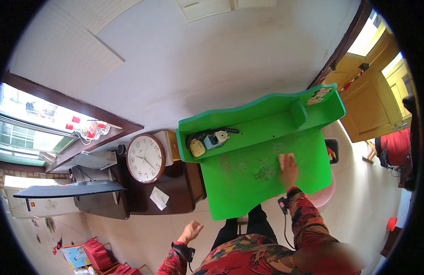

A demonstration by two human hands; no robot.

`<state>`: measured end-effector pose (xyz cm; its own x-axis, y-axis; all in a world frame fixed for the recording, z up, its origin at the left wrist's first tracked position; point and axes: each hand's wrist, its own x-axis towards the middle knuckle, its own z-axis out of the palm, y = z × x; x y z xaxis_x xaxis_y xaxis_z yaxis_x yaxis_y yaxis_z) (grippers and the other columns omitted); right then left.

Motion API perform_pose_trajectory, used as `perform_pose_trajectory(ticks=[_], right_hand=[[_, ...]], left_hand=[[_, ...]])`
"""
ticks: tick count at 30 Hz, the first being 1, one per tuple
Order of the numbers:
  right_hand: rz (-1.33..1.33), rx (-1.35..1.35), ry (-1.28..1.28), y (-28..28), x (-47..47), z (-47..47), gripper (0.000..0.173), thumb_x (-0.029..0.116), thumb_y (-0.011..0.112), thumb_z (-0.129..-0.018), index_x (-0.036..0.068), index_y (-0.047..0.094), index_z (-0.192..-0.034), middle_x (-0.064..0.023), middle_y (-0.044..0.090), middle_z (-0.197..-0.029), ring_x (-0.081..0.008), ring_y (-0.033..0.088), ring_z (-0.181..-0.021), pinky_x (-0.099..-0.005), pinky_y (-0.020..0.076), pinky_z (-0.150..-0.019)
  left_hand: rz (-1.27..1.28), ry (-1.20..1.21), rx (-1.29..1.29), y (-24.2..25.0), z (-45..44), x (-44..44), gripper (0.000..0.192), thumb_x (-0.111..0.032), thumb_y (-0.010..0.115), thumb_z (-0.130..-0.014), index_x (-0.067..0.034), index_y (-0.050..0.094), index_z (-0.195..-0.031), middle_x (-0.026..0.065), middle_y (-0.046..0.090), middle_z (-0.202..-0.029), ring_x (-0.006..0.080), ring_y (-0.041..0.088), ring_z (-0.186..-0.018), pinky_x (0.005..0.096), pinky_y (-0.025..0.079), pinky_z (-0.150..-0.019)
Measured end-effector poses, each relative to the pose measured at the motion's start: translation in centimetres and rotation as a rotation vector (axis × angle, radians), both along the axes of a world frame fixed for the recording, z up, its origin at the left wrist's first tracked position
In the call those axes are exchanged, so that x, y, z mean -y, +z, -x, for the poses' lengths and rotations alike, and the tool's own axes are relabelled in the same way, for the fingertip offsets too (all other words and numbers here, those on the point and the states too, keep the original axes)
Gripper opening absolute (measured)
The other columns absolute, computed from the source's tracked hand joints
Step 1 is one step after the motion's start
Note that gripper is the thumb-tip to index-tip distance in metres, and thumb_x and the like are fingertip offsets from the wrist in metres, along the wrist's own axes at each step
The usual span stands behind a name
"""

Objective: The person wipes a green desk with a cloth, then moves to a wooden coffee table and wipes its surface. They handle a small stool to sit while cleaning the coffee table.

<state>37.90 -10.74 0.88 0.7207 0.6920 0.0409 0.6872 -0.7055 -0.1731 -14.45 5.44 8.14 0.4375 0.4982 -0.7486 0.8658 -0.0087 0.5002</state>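
Observation:
My right hand [289,173] presses a pale orange cloth or sponge [285,157] flat on the green desktop [239,196], right of its middle. Dark scuffs and worn reddish markings show on the desktop left of the cloth. My left hand [192,231] hangs in the air off the desk's front left corner, its fingers curled, with nothing visible in it. Along the desk's back runs a raised green shelf [260,123] with a cartoon mouse sticker at its right end. A blue-and-white device [216,138] and a yellowish object [197,147] sit in the shelf's left end.
Left of the desk, a dark wooden cabinet [177,185] bears a round wall clock [146,158] and a white paper [159,198]. A thin dark screen [71,189] stands farther left. A pink basin [323,194] and a dark bin [332,151] are beside the desk's right edge.

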Motion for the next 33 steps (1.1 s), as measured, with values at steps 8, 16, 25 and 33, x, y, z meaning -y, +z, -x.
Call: perform_pose_trajectory(ticks=[8, 16, 25, 33], right_hand=[[-0.088, -0.227, 0.400, 1.6, -13.4, 14.9, 0.063, 0.010, 0.056, -0.081, 0.027, 0.048, -0.141, -0.0097, 0.031, -0.157, -0.0398, 0.032, -0.141, -0.0547, 0.0336, -0.108], [-0.109, -0.327, 0.706, 4.7, -10.4, 27.5, 0.056, 0.020, 0.059, -0.086, 0.032, 0.049, -0.140, -0.0058, 0.028, -0.157, -0.0368, 0.030, -0.140, -0.0587, 0.0341, -0.105], [-0.047, -0.037, 0.358, 3.6, -4.7, 15.1, 0.048, 0.010, 0.060, -0.085, 0.022, 0.055, -0.131, -0.0119, 0.042, -0.147, -0.0396, 0.046, -0.127, -0.0536, 0.0434, -0.100], [-0.115, 0.077, -0.100, 1.0, 3.0, 0.6, 0.062, 0.018, 0.056, -0.090, 0.017, 0.037, -0.148, -0.0185, 0.035, -0.151, -0.0450, 0.039, -0.132, -0.0552, 0.0390, -0.105]], left_hand=[[0.016, 0.311, -0.120, 0.5, 8.8, 3.9, 0.035, -0.029, 0.066, -0.090, 0.005, 0.060, -0.094, 0.0134, 0.069, -0.082, 0.0216, 0.072, -0.076, 0.0338, 0.056, -0.066], [0.043, 0.376, -0.139, -1.7, 11.7, 4.5, 0.034, -0.029, 0.065, -0.089, 0.004, 0.060, -0.097, 0.0145, 0.071, -0.083, 0.0230, 0.071, -0.077, 0.0349, 0.056, -0.072], [0.023, 0.231, -0.073, -3.0, 8.8, 3.3, 0.032, -0.027, 0.065, -0.090, 0.004, 0.060, -0.092, 0.0160, 0.070, -0.081, 0.0230, 0.072, -0.077, 0.0344, 0.056, -0.071], [0.033, 0.316, -0.041, -2.6, 6.1, 5.0, 0.029, -0.026, 0.063, -0.090, 0.002, 0.061, -0.095, 0.0141, 0.071, -0.080, 0.0213, 0.071, -0.076, 0.0339, 0.056, -0.072]])
